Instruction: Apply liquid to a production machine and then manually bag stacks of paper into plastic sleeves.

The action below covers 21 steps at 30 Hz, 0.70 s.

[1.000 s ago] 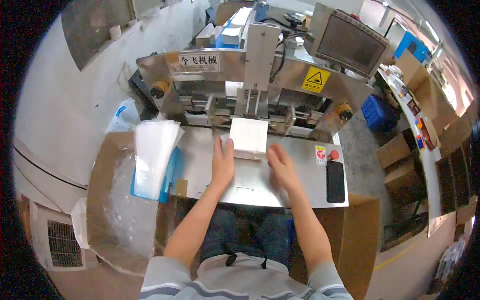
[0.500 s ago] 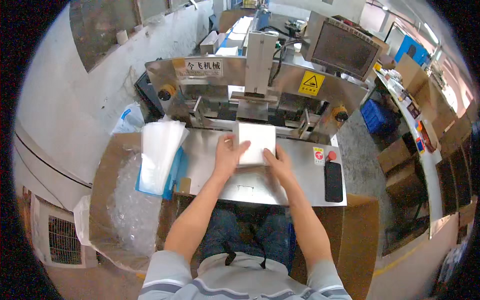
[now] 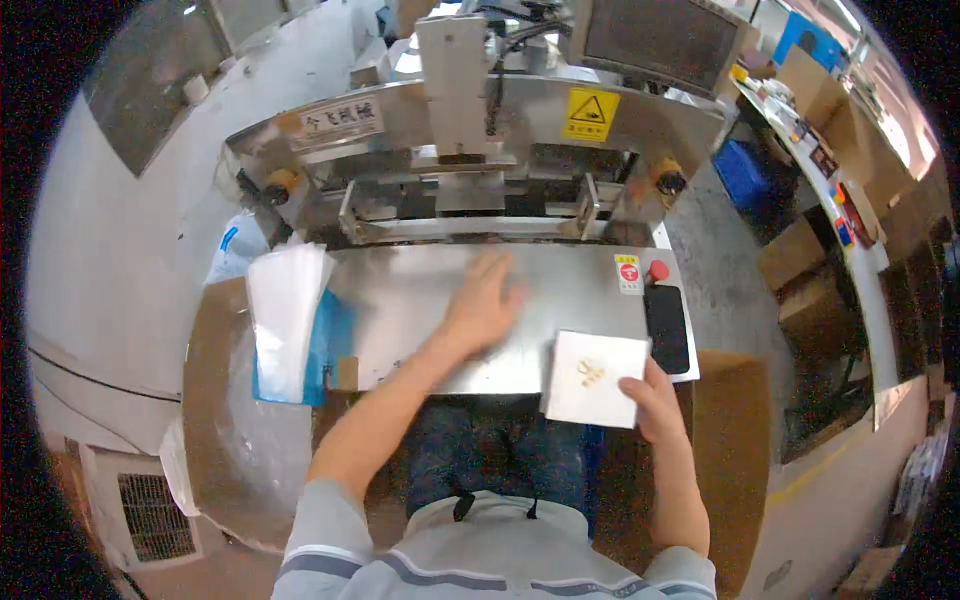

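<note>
- Head view: one metal machine (image 3: 452, 90) stands behind the tabletop (image 3: 390, 350); one blue tray (image 3: 338, 335) with translucent sleeves (image 3: 287, 315) sits left.
- One black phone (image 3: 668, 328) and one red button (image 3: 657, 271) at the right edge.
- One white square pack (image 3: 595, 385) at the tabletop's front edge, pinched in the right hand's (image 3: 655, 402) grip, thumb on top.
- Left hand (image 3: 487, 300) blurred over the tabletop's middle, grip loosely spread, forearm slanting inward; contact unclear.

You've got bare tabletop (image 3: 570, 300) on both sides of your left hand (image 3: 487, 303), so there's decent sideways room. Plastic bags (image 3: 287, 320) block the left, phone (image 3: 668, 330) and red button (image 3: 657, 271) crowd the right edge, machine (image 3: 540, 110) walls off the back.
</note>
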Each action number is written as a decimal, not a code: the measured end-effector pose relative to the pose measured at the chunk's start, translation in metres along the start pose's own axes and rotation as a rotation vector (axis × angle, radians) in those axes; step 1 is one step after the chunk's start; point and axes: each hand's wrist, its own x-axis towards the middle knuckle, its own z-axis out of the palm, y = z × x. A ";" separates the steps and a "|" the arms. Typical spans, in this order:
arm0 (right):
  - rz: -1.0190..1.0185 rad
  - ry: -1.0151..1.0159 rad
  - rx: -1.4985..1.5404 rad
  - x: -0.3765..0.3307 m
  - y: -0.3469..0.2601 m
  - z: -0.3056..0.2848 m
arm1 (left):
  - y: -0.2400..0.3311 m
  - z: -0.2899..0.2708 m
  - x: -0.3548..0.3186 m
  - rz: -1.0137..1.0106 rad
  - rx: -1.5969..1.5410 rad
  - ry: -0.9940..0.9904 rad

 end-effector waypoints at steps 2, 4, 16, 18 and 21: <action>-0.067 0.081 -0.037 -0.032 -0.007 -0.030 | -0.031 0.020 0.051 -0.022 0.468 -0.278; -0.114 0.272 -0.124 -0.068 -0.015 -0.068 | -0.039 0.036 0.079 -0.075 0.497 -0.324; 0.262 1.160 -0.609 -0.256 0.146 -0.294 | -0.136 0.000 0.110 -0.080 0.063 -0.382; 0.385 1.130 -0.600 -0.294 0.238 -0.334 | -0.091 0.006 0.089 -0.099 -0.069 -0.330; 0.333 1.279 -0.079 -0.305 0.305 -0.358 | -0.051 -0.037 0.037 0.080 -0.039 -0.318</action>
